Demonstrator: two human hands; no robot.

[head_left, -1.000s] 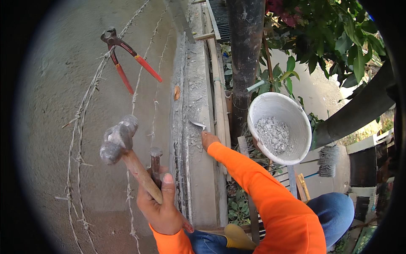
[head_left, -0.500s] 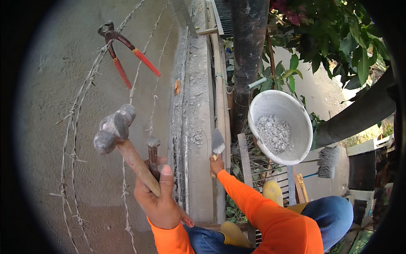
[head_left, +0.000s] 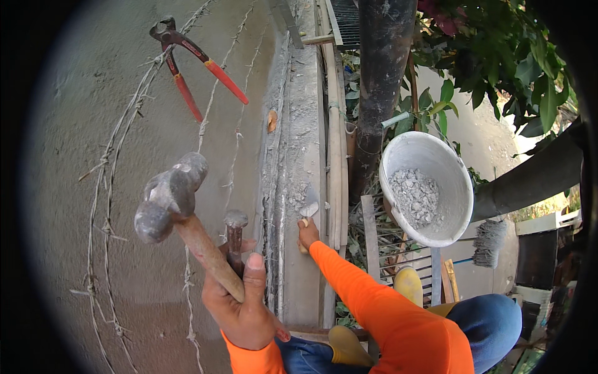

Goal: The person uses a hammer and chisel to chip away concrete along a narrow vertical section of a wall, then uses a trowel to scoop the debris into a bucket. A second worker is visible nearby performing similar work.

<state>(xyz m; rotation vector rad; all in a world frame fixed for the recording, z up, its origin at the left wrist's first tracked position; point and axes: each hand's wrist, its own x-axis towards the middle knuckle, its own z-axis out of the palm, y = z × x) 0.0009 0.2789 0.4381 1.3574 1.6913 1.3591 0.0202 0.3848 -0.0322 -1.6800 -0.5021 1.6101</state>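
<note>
My left hand (head_left: 240, 315) is closed around a ball-headed hammer (head_left: 171, 198) with a wooden handle and, alongside it, a rusty steel chisel (head_left: 235, 242) with a flattened top. Gripped in my right hand (head_left: 308, 234) is a small trowel (head_left: 309, 208); its blade lies on the narrow concrete ledge (head_left: 302, 131), beside grey crumbs (head_left: 297, 194). To the right of that hand, a whitish bucket (head_left: 461, 181) holds broken grey rubble (head_left: 416, 196). Red-handled pincers (head_left: 187, 42) hang on twisted barbed wire (head_left: 138, 93) at the upper left.
A grey cement surface (head_left: 68, 187) spans the left side, crossed by several wire strands. Long poles (head_left: 336, 143) line the ledge's right edge, near a dark post (head_left: 383, 81). A brush (head_left: 490, 242) lies beyond the bucket. Yellow boots (head_left: 408, 287) rest by a metal grating.
My right hand has moved the trowel left, from the ledge's pole-lined edge onto the ledge beside the crumbs. My left hand still holds the hammer and chisel. The view has shifted slightly.
</note>
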